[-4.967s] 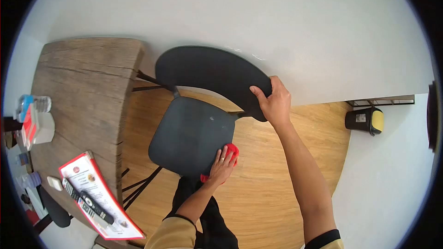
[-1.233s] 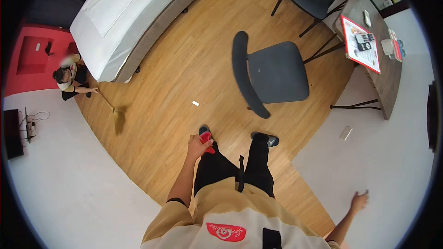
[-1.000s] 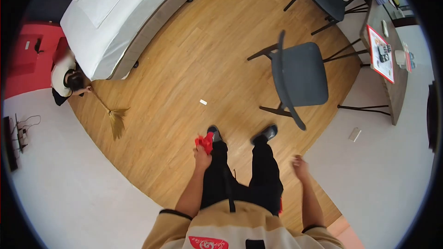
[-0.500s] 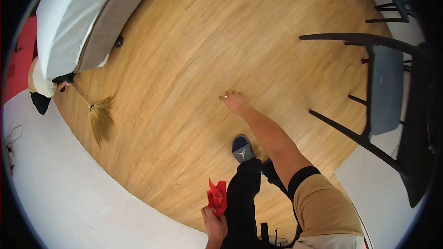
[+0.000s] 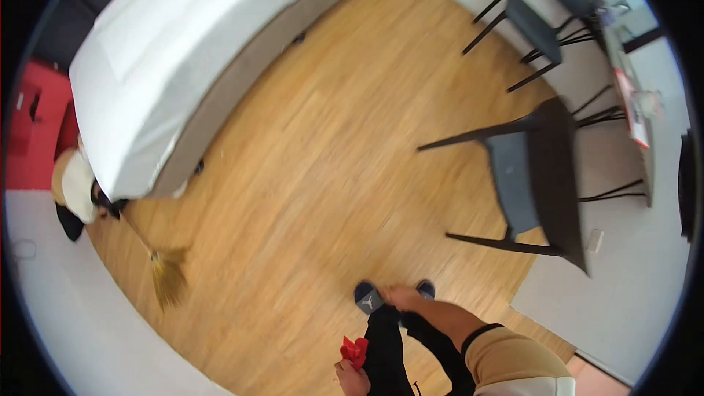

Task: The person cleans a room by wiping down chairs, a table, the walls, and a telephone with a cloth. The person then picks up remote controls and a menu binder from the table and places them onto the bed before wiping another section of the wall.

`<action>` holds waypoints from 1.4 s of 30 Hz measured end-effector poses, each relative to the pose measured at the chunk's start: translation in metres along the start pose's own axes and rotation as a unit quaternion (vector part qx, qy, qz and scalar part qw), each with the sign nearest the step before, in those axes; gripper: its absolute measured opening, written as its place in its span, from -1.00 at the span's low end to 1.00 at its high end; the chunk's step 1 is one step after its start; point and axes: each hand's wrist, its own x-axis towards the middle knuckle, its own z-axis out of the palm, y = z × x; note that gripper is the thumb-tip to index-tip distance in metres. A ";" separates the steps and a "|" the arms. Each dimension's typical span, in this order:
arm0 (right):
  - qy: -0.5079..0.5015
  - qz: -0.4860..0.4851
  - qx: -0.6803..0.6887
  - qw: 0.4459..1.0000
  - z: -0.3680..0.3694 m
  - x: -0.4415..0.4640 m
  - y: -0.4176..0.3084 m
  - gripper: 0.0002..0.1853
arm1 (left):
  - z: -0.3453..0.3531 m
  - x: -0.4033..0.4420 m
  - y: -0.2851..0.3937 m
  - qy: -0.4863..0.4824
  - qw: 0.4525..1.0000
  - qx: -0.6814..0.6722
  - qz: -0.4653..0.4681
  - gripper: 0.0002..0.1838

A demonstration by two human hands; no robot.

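Note:
At the bottom, my left hand [image 5: 353, 380] is closed around a crumpled red cloth [image 5: 354, 351], which sticks up past the fingers beside my left trouser leg. My right hand [image 5: 400, 297] is low in front of my legs, between the two dark slippers [image 5: 369, 298]. Motion blurs its fingers, and whether anything small is in them does not show. Wooden flooring [image 5: 293, 249] lies beneath my feet.
On the left, another person [image 5: 77, 187] crouches by the white-covered bed [image 5: 176, 51], holding a straw broom [image 5: 169, 276] to the floor. A dark chair [image 5: 517, 183] stands at right, with more chairs [image 5: 532, 26] by a table [image 5: 631, 103] behind.
My right hand has drawn back from over the floor, where a small white bit showed at its fingertips, to near my slippers. The view has tilted up, showing more bed and chairs.

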 end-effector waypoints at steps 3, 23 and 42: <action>0.006 0.117 0.152 0.981 -0.047 -0.127 -0.045 -0.67 | 0.013 -0.002 0.004 -0.025 0.995 0.010 0.092 -0.64; 0.539 0.412 0.435 0.592 -0.058 -0.676 -0.024 -0.77 | 0.067 -0.094 0.399 -0.271 0.815 0.209 0.468 -0.75; 0.641 0.309 0.469 0.524 -0.479 -0.686 0.388 -0.68 | 0.215 -0.174 0.681 -0.300 0.827 -0.078 0.469 -0.78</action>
